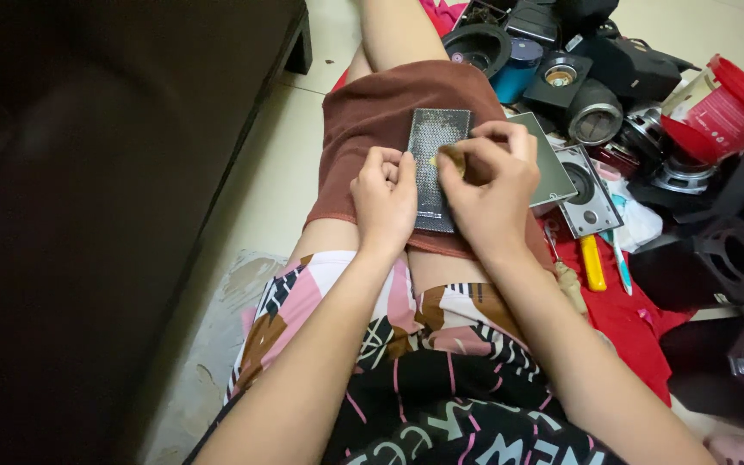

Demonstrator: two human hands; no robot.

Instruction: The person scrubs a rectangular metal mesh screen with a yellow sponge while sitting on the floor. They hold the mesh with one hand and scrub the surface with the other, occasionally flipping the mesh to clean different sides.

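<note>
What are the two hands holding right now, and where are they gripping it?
A dark mesh speaker grille lying on a brown cloth over the lap. The left hand steadies its left edge; the right hand pinches a small yellowish bit against its face.

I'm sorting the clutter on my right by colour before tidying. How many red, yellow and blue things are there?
Red: 2, the red tub and the red cloth.
Yellow: 1, the yellow-handled tool.
Blue: 1, the blue cylinder.
Total: 4.

Dark mesh grille panel (pixel 434 164) (flat) on lap
</note>
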